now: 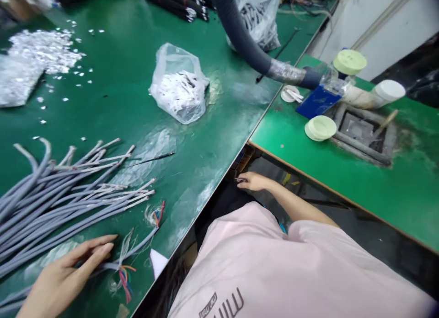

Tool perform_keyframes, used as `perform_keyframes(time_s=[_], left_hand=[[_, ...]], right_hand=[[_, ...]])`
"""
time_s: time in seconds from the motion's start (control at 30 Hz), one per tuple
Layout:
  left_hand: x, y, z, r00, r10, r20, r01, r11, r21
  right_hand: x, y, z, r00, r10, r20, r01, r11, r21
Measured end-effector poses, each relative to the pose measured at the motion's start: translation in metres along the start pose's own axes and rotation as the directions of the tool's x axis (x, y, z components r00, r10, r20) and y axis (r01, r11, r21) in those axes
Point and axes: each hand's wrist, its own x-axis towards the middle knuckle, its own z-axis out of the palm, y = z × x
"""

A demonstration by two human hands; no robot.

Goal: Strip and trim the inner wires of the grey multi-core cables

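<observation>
My left hand (70,274) is low on the left, thumb and index finger stretched out with a small gap between their tips. Beside and partly under it runs a grey cable (111,266), its stripped end showing orange, blue and red wires and loose pale fibres. Another stripped grey cable (146,239) lies just beyond, with red and orange wires. My right hand (253,181), down below the table edge near my lap, is closed around a small dark tool (241,180) with a thin metallic end. Its exact kind is too small to make out.
A bundle of grey cables (51,203) covers the near left of the green table (126,80). Beyond are a plastic bag of white pieces (181,91) and scattered shiny bits (51,50). A duct hose (245,45) reaches the right bench, near a square pot (360,132).
</observation>
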Motion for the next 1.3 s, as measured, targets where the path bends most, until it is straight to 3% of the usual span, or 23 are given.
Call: perform_keyframes(time_s=[0.1,0.13,0.23,0.33,0.4,0.43,0.53,0.6,0.73,0.83,0.97,1.03,1.23,1.3], left_hand=[[-0.013,0.031,-0.007,0.991,-0.116,0.062,0.124,0.979,-0.159],[-0.016,0.038,-0.009,0.987,-0.125,0.105,0.144,0.970,-0.194],[-0.024,0.046,-0.010,0.982,-0.139,0.128,0.176,0.922,-0.346],[-0.032,0.044,-0.005,0.983,-0.153,0.103,0.183,0.882,-0.435],[-0.038,0.043,0.000,0.982,-0.160,0.101,0.188,0.861,-0.472],[-0.042,0.043,0.002,0.982,-0.162,0.095,0.188,0.853,-0.486],[-0.049,0.045,0.005,0.984,-0.176,0.024,0.164,0.846,-0.508],[-0.051,0.044,0.002,0.981,-0.186,-0.060,0.132,0.859,-0.495],[-0.041,0.040,-0.009,0.958,-0.144,-0.248,0.037,0.920,-0.390],[-0.023,0.040,-0.017,0.935,-0.055,-0.350,-0.016,0.980,-0.197],[0.003,0.048,-0.014,0.939,0.075,-0.335,-0.051,0.995,0.080],[0.011,0.053,-0.009,0.942,0.142,-0.304,-0.094,0.981,0.167],[0.023,0.055,0.008,0.919,0.213,-0.331,-0.126,0.955,0.267],[0.026,0.054,0.011,0.907,0.228,-0.355,-0.130,0.951,0.281]], right_hand=[[-0.037,-0.028,-0.032,0.977,-0.188,0.100,0.187,0.982,0.023],[-0.046,-0.039,-0.042,0.959,-0.264,0.101,0.254,0.961,0.105],[-0.053,-0.081,-0.068,0.915,-0.401,-0.031,0.402,0.908,0.122],[-0.027,-0.131,-0.072,0.788,-0.603,-0.128,0.597,0.798,-0.082],[-0.002,-0.164,-0.061,0.711,-0.688,-0.147,0.632,0.717,-0.294],[0.011,-0.178,-0.053,0.696,-0.704,-0.142,0.610,0.684,-0.399],[0.036,-0.208,-0.032,0.715,-0.694,-0.084,0.497,0.589,-0.638],[0.043,-0.217,-0.027,0.726,-0.688,-0.010,0.478,0.515,-0.712],[0.054,-0.231,-0.038,0.691,-0.723,0.020,0.508,0.466,-0.724],[0.072,-0.249,-0.046,0.690,-0.724,0.004,0.471,0.444,-0.762],[0.093,-0.274,-0.039,0.772,-0.628,0.101,0.396,0.350,-0.849],[0.097,-0.280,-0.032,0.791,-0.601,0.115,0.385,0.342,-0.857],[0.101,-0.272,-0.029,0.783,-0.609,0.127,0.404,0.343,-0.848],[0.104,-0.264,-0.036,0.764,-0.638,0.096,0.432,0.396,-0.810]])
